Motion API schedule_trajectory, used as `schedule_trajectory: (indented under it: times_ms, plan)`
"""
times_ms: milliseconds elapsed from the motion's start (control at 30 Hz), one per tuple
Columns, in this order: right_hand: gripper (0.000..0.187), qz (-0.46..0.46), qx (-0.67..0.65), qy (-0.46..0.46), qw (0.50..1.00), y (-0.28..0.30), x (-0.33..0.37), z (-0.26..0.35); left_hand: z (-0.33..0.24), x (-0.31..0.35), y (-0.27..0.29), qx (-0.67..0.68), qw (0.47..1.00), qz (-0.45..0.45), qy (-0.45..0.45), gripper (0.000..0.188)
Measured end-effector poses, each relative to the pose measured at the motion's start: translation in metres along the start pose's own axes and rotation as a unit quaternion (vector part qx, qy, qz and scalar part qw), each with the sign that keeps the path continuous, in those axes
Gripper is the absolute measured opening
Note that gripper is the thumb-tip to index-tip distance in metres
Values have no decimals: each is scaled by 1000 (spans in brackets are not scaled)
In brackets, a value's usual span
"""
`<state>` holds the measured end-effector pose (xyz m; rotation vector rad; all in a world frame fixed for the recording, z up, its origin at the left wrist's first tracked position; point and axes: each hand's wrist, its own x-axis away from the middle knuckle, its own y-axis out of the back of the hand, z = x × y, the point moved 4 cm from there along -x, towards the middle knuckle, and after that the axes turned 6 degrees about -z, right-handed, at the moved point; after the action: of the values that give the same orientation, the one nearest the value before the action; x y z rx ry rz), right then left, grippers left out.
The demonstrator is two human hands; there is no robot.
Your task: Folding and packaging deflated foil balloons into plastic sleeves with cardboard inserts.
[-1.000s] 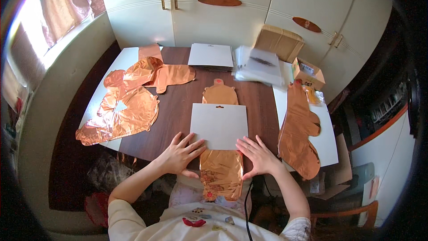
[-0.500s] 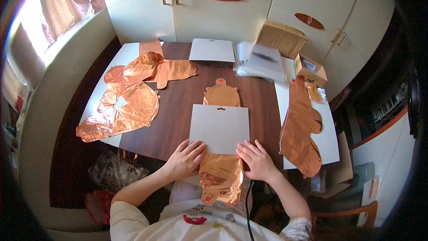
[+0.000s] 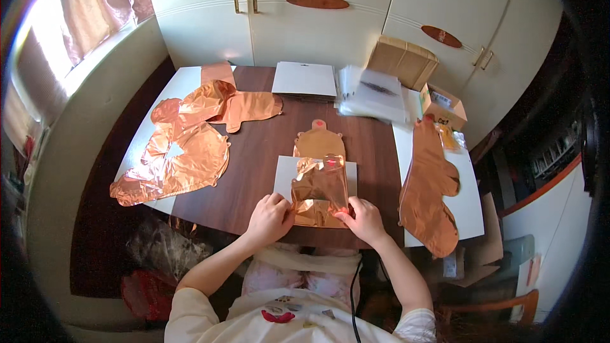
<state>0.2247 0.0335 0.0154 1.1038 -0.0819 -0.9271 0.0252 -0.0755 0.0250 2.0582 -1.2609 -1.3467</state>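
Observation:
A flat copper-coloured foil balloon (image 3: 319, 185) lies in front of me, its near part folded up over a white card (image 3: 285, 174). Beyond the card the balloon's far end shows, with a small rounded tab. My left hand (image 3: 271, 219) is closed at the left edge of the fold, fingers curled. At the right edge, my right hand (image 3: 363, 219) pinches the foil between thumb and fingers. The card's middle is hidden under the folded foil.
More copper foil balloons lie on white sheets at the left (image 3: 190, 146) and right (image 3: 429, 184). At the back stand a stack of white cards (image 3: 304, 79), clear plastic sleeves (image 3: 372, 95), a cardboard box (image 3: 401, 60) and a small open box (image 3: 443, 107).
The balloon's near part, which hung over the table edge, is now turned up over the card. My hands have gone from lying on the card's near corners to gripping the fold's sides.

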Motion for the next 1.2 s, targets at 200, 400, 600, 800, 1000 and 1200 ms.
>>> schedule_trajectory:
  times_ms: [200,400,600,800,1000,1200]
  plan:
    - [54,-83,11,16,996,-2,-2,-4,-2,-3,-7,-60,997,-25,-29,10]
    - [74,-10,17,-8,1000,-3,-10,1,-3,-4,-8,-94,995,-28,-25,13]
    - [66,-17,54,30,998,-7,-13,1,1,-8,-15,-142,989,15,27,17]
    - [58,18,117,42,992,-13,-17,2,2,-11,-15,-136,990,24,43,19]
    - [53,2,122,20,992,-10,-17,5,6,-10,-18,-142,990,15,15,15]
    - [50,-2,139,48,989,-15,-15,-3,4,-13,-19,-150,988,21,6,15]
